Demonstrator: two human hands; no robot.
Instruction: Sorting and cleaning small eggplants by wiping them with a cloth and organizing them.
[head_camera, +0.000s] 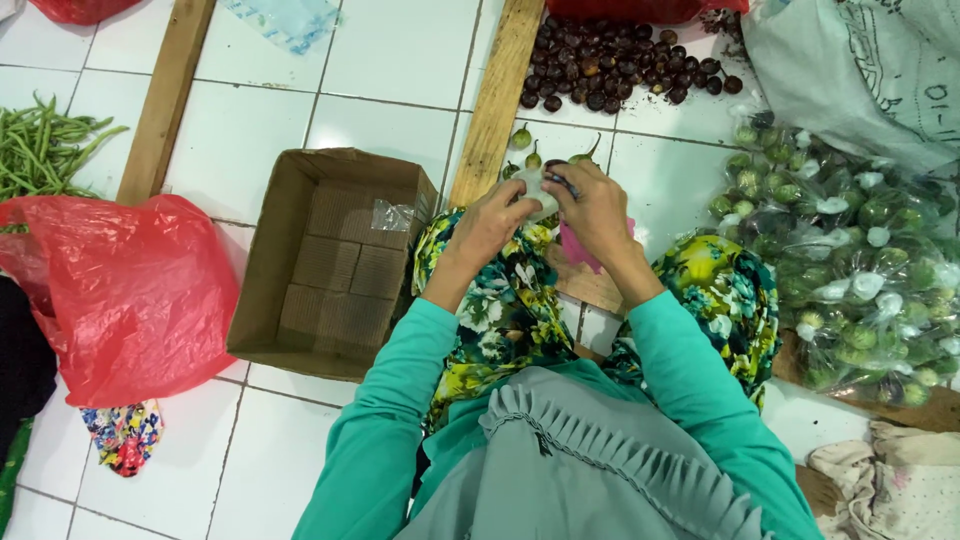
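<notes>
A small clear bag (541, 196) sits pinched between our left hand (490, 225) and right hand (592, 207), above our lap. Both hands are closed on it; its long axis we cannot tell. Many filled bags of green eggplants (850, 270) lie at right; three loose eggplants (535, 152) lie just beyond, stems pointing away.

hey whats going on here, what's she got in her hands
A person sits on a white tiled floor, both hands together over a small clear plastic bag. The left hand grips it while the right hand works at its top. Small green eggplants lie just ahead, filled bags are piled to the right, an empty cardboard box to the left.
</notes>
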